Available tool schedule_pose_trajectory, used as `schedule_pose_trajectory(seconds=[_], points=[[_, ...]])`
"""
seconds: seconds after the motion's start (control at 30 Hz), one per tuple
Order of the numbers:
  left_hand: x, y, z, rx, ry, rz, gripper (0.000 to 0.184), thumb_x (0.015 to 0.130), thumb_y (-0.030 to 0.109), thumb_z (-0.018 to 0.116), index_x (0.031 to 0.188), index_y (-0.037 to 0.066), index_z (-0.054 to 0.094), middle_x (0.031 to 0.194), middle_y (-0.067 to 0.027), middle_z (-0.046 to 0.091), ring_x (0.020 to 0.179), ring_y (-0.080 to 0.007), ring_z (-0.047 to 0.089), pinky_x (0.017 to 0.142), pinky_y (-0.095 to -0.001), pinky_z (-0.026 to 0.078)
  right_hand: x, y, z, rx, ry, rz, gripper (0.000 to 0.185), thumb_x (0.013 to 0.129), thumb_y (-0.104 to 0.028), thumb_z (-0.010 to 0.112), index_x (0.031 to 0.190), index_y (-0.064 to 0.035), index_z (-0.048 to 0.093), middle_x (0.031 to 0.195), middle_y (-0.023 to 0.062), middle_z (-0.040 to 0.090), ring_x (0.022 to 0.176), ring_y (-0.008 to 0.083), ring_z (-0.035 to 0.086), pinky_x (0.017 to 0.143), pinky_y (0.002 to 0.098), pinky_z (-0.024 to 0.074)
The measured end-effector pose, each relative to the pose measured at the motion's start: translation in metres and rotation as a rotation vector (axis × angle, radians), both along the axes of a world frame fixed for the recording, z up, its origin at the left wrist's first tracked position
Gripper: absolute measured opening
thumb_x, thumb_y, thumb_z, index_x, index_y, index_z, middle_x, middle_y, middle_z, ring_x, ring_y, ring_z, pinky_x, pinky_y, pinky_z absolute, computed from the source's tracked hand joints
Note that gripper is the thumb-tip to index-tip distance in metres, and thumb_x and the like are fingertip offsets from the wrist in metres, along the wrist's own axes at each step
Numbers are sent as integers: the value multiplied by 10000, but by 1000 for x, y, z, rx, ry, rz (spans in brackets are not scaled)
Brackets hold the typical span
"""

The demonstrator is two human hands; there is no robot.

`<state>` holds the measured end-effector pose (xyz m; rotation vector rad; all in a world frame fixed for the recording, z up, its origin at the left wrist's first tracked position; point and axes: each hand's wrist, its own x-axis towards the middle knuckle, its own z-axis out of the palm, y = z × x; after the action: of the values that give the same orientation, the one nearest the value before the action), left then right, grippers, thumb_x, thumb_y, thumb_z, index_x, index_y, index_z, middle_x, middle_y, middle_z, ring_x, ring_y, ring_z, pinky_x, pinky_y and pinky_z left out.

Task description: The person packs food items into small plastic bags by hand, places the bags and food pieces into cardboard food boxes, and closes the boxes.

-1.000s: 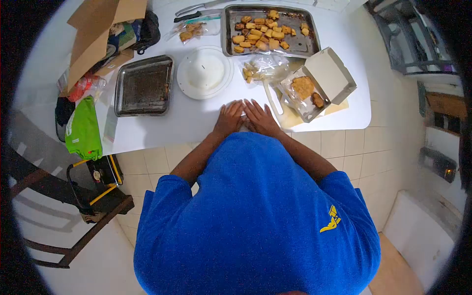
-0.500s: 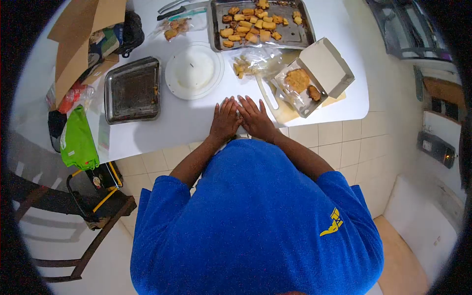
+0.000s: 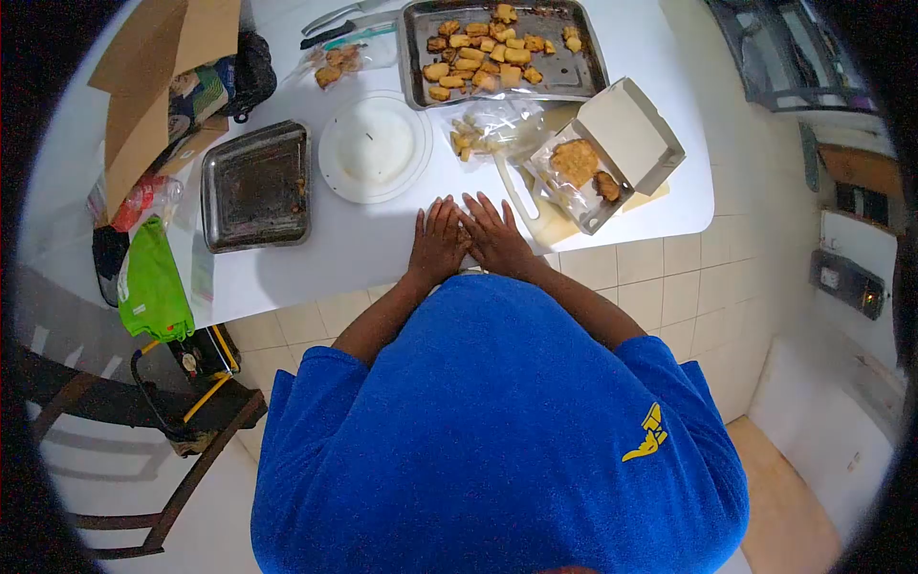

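My left hand (image 3: 440,239) and my right hand (image 3: 497,235) lie flat on the near edge of the white table (image 3: 359,234), thumbs together and fingers stretched out. Neither holds anything. Ahead of the left hand is a white plate (image 3: 397,158) with a small dark mark on it. To the right of my right hand, an open cardboard food box (image 3: 626,124) holds a flat fried piece (image 3: 576,163) and a smaller browned piece (image 3: 606,186). The box rests on a cutting board (image 3: 555,222). Beyond the hands lies a clear plastic bag (image 3: 502,124) with pale chunks inside.
A metal tray (image 3: 409,57) of browned chunks stands at the back. On the left are a greasy, dark baking pan (image 3: 253,196), a cardboard box (image 3: 139,86) and a green bag (image 3: 155,287). Knives (image 3: 335,33) lie near another bag of food (image 3: 335,65). A chair (image 3: 206,464) stands lower left.
The view has shifted slightly, so the table's things sit a little lower in the picture. Both hands stay flat in the same place on the table.
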<state>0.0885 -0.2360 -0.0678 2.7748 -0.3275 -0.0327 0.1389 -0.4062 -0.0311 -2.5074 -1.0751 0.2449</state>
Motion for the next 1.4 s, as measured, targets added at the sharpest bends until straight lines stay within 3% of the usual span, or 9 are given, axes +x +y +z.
schedule_pose_trajectory(seconds=[0.37,0.53,0.63,0.8,1.0,1.07,1.13,1.23,1.4], points=[[1,5,-4,8,49,-34,682,869,395,484,1382,33,220,1480,-153,143,1369,-321,133,1070,-551,137,1,1,-4,1,-39,20,605,827,-308,536,1365,-128,323,1451,123,256,1340,316,234,1008,599,249],[13,19,-19,-37,23,-93,508,851,327,539,1234,8,441,1372,-186,348,1275,-356,320,1025,-505,270,21,-13,29,207,228,65,485,807,-161,590,1267,-75,462,1355,158,399,1217,335,429,954,421,401],[22,21,13,-230,45,-24,359,793,250,630,1062,22,567,1173,-164,513,1104,-359,472,934,-443,384,29,-50,61,430,56,-188,327,778,-74,602,1103,-52,572,1165,157,545,1050,331,542,872,355,456],[25,29,19,-353,122,37,336,729,146,682,1041,56,593,1051,-121,541,1002,-323,512,882,-402,425,49,-108,75,305,-105,-610,241,758,-68,626,998,-47,622,939,141,587,886,322,576,733,396,483],[65,-9,82,-344,84,79,370,734,206,679,1054,46,588,1124,-137,541,1050,-334,505,931,-396,399,70,-118,53,176,64,-438,199,785,-165,602,932,-32,626,924,156,571,869,335,571,746,411,487],[89,-38,109,-415,-15,-172,478,721,246,701,1137,64,552,1208,-124,503,1148,-317,453,998,-439,340,65,-118,70,144,32,-451,198,780,-154,601,937,-35,628,947,154,566,883,331,567,759,412,484],[114,-70,139,-218,-17,-492,596,703,281,719,1221,90,496,1282,-108,448,1234,-294,377,1036,-511,267,57,-118,74,110,-10,-451,195,777,-145,598,937,-37,630,974,152,559,900,327,563,771,414,481],[138,-91,115,37,-45,-647,658,697,282,722,1270,109,450,1316,-97,413,1282,-276,317,1042,-558,225,53,-122,65,82,-35,-442,193,780,-139,589,939,-37,630,1014,154,543,927,325,554,788,417,476],[153,-88,98,-17,-20,-667,481,721,244,683,1132,49,526,1171,-109,510,1127,-279,471,958,-417,366,55,-121,69,73,134,-440,230,804,-157,573,979,-12,612,1007,172,560,945,344,554,781,421,486]])
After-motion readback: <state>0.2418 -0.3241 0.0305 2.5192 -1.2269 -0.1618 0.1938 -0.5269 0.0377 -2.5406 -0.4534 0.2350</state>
